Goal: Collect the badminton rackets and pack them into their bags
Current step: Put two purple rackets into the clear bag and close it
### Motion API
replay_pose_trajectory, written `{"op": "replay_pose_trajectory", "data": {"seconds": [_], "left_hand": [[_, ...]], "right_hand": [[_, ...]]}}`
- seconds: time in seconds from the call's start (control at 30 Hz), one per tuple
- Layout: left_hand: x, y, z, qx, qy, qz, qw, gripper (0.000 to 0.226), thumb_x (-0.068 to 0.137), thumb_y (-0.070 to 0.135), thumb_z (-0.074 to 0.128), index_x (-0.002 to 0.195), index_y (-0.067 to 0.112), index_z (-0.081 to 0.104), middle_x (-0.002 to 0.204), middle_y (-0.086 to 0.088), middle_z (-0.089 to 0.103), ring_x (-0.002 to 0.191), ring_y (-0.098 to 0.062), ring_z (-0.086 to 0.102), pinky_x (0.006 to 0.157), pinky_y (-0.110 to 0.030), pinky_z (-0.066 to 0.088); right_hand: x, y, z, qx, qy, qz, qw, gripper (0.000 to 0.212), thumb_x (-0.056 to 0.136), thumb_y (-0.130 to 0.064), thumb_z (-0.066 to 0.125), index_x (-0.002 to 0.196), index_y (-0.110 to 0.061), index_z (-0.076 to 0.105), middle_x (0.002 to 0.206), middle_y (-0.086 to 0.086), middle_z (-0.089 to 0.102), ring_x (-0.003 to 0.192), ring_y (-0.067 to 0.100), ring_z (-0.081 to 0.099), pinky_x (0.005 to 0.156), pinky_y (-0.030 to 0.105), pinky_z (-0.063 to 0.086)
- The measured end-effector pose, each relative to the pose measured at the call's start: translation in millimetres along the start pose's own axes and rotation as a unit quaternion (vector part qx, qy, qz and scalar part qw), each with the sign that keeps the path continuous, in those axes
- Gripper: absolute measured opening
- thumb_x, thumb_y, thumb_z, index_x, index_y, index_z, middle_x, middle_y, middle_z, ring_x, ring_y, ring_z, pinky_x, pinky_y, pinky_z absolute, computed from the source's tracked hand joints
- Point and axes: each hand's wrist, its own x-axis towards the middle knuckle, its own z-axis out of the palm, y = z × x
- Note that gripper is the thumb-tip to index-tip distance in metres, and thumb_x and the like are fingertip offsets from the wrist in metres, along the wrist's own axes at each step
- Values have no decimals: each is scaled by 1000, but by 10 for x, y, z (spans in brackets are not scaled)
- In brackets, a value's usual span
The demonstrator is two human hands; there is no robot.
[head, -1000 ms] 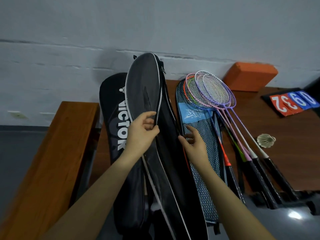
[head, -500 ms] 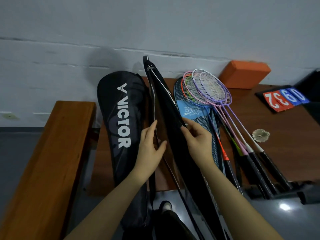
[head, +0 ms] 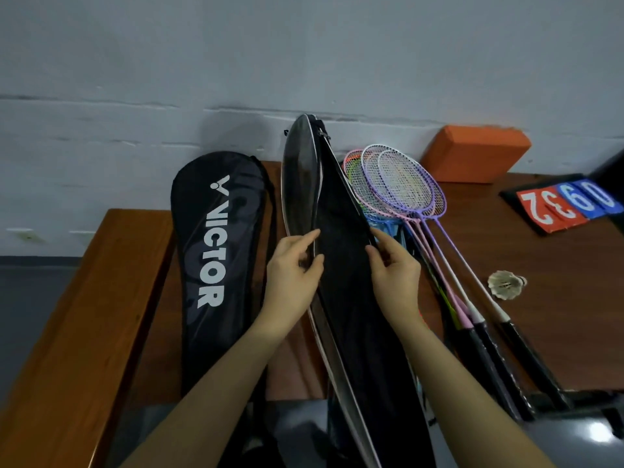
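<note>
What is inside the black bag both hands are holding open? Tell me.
The open bag, spread by the left hand and right hand, shows only dark lining. No racket is visible inside; its lower part is hidden.

Two black racket bags (head: 219,258), about four rackets (head: 401,184), one shuttlecock (head: 505,284), one orange block (head: 472,157), one scoreboard (head: 567,206), two hands (head: 292,268)
</note>
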Motion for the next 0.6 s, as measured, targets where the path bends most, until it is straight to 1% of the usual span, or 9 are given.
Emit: {"op": "replay_pose_trajectory", "data": {"seconds": [0.07, 0.1, 0.13, 0.17, 0.23, 0.33, 0.37, 0.47, 0.6], "left_hand": [[53, 15, 239, 19, -3, -12, 1000, 43, 84, 6, 63, 125, 18, 57, 95, -2, 54, 77, -6, 58, 79, -19, 51], [63, 23, 365, 31, -3, -18, 999, 44, 84, 6, 63, 126, 19, 57, 90, -2, 53, 74, -2, 55, 75, -8, 45], [66, 29, 490, 41, 0, -25, 999, 44, 84, 7, 64, 126, 19, 57, 88, -2, 53, 73, -1, 53, 72, -2, 39], [64, 36, 614, 47, 5, -31, 998, 45, 84, 7, 64, 126, 20, 56, 88, -2, 53, 73, -2, 51, 71, -1, 37], [54, 53, 846, 55, 23, -42, 997, 45, 84, 7, 64, 126, 20, 56, 88, -1, 53, 74, -4, 50, 71, -3, 39], [60, 77, 1112, 65, 63, -57, 994, 44, 82, 3, 65, 124, 15, 57, 82, 7, 51, 70, -2, 49, 70, -2, 39], [66, 85, 1182, 68, 70, -55, 994, 44, 82, 2, 65, 124, 13, 57, 79, 10, 48, 67, 0, 48, 69, -2, 38], [88, 92, 1344, 59, 71, -65, 994, 44, 81, 3, 66, 123, 12, 58, 77, 8, 48, 63, 2, 46, 67, -3, 38], [153, 79, 1553, 50, 63, -82, 993, 44, 81, 1, 66, 123, 9, 58, 76, 7, 46, 62, -3, 44, 67, -4, 38]], "right_hand": [[140, 182, -117, 5, -18, 19, 1000, 31, 88, -3, 60, 118, -9, 63, 106, 3, 68, 99, 12, 63, 88, 20, 48], [208, 280, -187, 10, -27, 29, 999, 31, 88, -3, 59, 117, -10, 63, 104, 1, 68, 97, 12, 63, 85, 16, 47], [276, 375, -256, 18, -39, 39, 998, 31, 88, -4, 59, 118, -11, 64, 102, -2, 67, 95, 10, 62, 83, 12, 46], [340, 472, -325, 25, -55, 49, 997, 31, 88, -5, 59, 118, -12, 63, 102, -4, 66, 96, 8, 61, 83, 11, 46], [448, 662, -455, 33, -103, 77, 991, 34, 88, -6, 59, 121, -15, 61, 105, -4, 66, 98, 6, 60, 85, 17, 47], [537, 895, -622, 34, -164, 90, 982, 36, 88, -8, 59, 124, -14, 59, 107, 0, 66, 92, -1, 59, 83, 11, 46], [559, 961, -678, 29, -171, 86, 981, 36, 88, -9, 59, 124, -13, 58, 108, 1, 66, 91, -1, 58, 84, 13, 47], [624, 1175, -883, -16, -144, 81, 986, 36, 89, -17, 61, 125, -8, 57, 111, 9, 63, 100, 16, 58, 91, 32, 47], [725, 1506, -1184, -83, -107, 124, 983, 39, 88, -23, 63, 124, -9, 58, 110, 13, 60, 104, 29, 57, 90, 44, 46]]}}
